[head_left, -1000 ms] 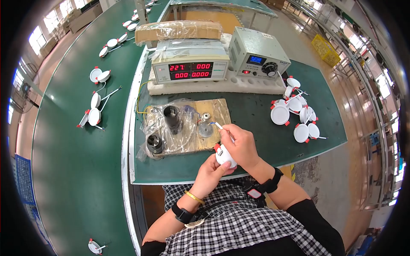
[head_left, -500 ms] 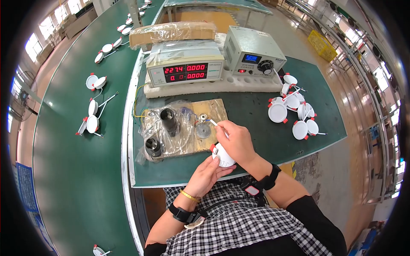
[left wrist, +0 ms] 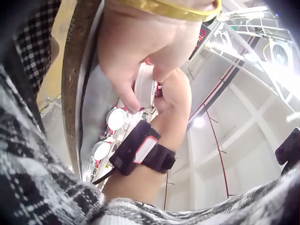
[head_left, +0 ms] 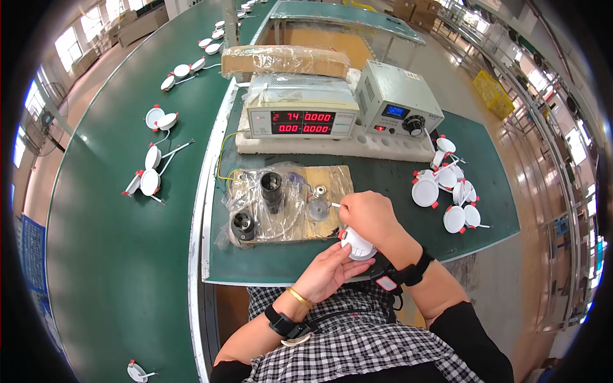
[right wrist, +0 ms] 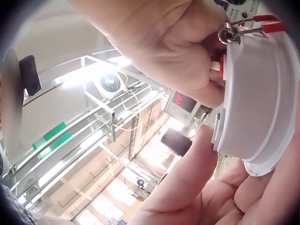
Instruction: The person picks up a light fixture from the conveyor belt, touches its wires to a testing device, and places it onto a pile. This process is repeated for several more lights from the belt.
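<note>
A white round downlight [head_left: 359, 246] with red-tipped spring clips sits in my left hand [head_left: 327, 273], thumb on its side and fingers beneath. The right wrist view shows the lamp's housing [right wrist: 255, 93] close up, with a coiled metal spring [right wrist: 228, 35] at its back. Above the lamp, my right hand [head_left: 370, 217] pinches its white cable [head_left: 335, 205], whose end sticks out past the fingertips. That end points at a round metal plate [head_left: 318, 209] and a small metal post [head_left: 320, 191] on the wooden test board [head_left: 332, 179]. The right fingertips are partly hidden in the head view.
Two black lamp sockets [head_left: 271, 185] stand on the plastic-wrapped left part of the board. Behind are a meter with red digits [head_left: 301, 122] and a grey power supply [head_left: 399, 105]. More downlights [head_left: 424, 191] lie piled at right; others line the green belt [head_left: 115, 255] at left.
The head view has shifted. The cable end has drawn back slightly from the metal post toward the body. The lamp has moved a little right, and the left fingers are straighter beneath it.
</note>
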{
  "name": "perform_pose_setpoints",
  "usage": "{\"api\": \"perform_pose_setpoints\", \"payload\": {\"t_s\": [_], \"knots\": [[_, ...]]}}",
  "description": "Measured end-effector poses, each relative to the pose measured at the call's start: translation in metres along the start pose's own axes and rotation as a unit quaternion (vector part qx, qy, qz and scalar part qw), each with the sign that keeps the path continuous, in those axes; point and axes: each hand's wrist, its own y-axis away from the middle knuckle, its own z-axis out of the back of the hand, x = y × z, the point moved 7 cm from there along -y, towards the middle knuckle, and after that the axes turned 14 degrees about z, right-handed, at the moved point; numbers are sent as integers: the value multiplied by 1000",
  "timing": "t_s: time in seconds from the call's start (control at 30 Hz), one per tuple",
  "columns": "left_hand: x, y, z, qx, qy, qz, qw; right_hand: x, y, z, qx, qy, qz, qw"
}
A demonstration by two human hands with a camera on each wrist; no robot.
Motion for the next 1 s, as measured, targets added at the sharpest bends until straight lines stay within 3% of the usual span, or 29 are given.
{"api": "perform_pose_setpoints", "payload": {"t_s": [0.27, 0.57, 0.77, 1.0], "knots": [[-1, 0, 12, 7, 46, -5, 999, 10, -9, -11, -2, 65, 62, 996], [-2, 1, 9, -15, 28, -18, 999, 8, -8, -15, 5, 68, 55, 996], [-2, 7, 2, 5, -41, -22, 999, 21, 3, 7, -114, -59, 29, 991], [-6, 9, 3, -15, -73, -44, 996, 20, 4, 6, -130, -110, 26, 985]]}}
